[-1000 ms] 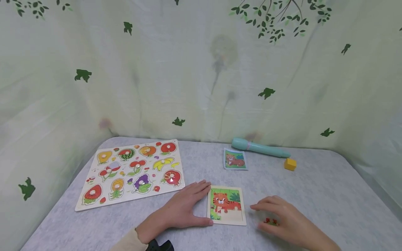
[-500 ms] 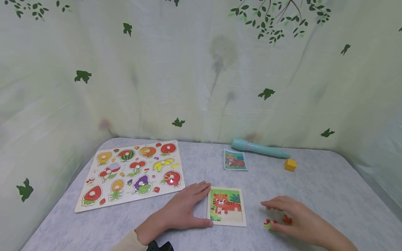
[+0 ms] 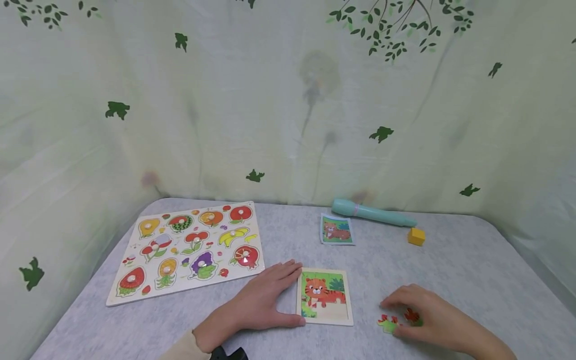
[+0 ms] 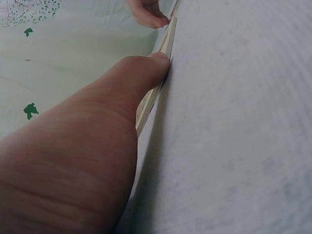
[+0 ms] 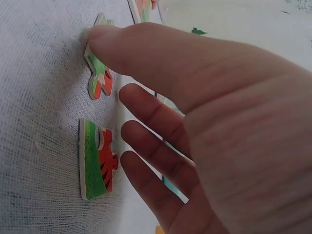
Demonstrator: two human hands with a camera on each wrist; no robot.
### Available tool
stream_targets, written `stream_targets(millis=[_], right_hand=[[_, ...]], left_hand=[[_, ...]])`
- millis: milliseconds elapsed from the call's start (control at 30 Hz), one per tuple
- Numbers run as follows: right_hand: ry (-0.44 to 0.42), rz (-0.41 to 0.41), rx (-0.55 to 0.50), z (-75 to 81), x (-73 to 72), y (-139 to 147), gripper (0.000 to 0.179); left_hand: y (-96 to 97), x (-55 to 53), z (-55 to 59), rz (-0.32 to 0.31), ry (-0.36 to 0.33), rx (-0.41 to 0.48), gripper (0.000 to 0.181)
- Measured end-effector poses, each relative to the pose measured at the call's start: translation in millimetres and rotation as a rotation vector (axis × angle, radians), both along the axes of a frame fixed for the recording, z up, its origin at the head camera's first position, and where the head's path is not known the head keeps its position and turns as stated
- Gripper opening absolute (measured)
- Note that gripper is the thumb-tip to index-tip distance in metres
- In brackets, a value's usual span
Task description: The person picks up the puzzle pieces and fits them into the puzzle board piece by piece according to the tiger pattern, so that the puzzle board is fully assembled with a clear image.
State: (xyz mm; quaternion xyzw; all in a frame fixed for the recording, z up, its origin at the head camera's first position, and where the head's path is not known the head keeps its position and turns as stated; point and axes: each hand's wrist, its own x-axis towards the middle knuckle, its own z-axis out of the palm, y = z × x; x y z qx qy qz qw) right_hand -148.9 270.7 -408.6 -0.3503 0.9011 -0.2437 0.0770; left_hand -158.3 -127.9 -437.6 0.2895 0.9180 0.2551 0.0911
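A small wooden jigsaw tray (image 3: 334,315) shows a tiger picture with a bare wooden patch at its lower right. My left hand (image 3: 265,297) lies spread along its left side, fingertips at the upper left corner and thumb at the lower left; in the left wrist view the thumb presses the tray's edge (image 4: 168,41). To the right of the tray, my right hand (image 3: 427,315) arches low over two loose jigsaw pieces. The green-and-orange piece (image 5: 97,87) lies partly behind its thumb, and the striped piece (image 5: 95,163) lies flat near the relaxed fingers.
A white fruit puzzle board (image 3: 180,235) lies at the left. Behind the tray are a small tiger picture card (image 3: 337,230), a turquoise microphone-shaped stick (image 3: 375,213) and a yellow cube (image 3: 416,236). A patterned cloth (image 3: 288,100) hangs along the table's back edge.
My right hand has moved right, away from the tray, and its fingers have drawn in a little. Both loose jigsaw pieces show more plainly. My left hand stays put.
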Motion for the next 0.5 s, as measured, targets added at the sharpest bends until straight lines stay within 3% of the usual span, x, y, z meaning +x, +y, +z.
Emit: stream_targets(millis=[200,500], right_hand=[[-0.095,-0.036,0.043,0.2,-1.3,-0.3,0.037],[-0.012,0.014,-0.008,-2.8,-0.8,3.4,0.03]], left_hand=[[-0.2,0.2,-1.2,-0.005,0.008,0.001,0.101],[-0.1,0.5,-1.9,-0.007,0.016,-0.006,0.101]])
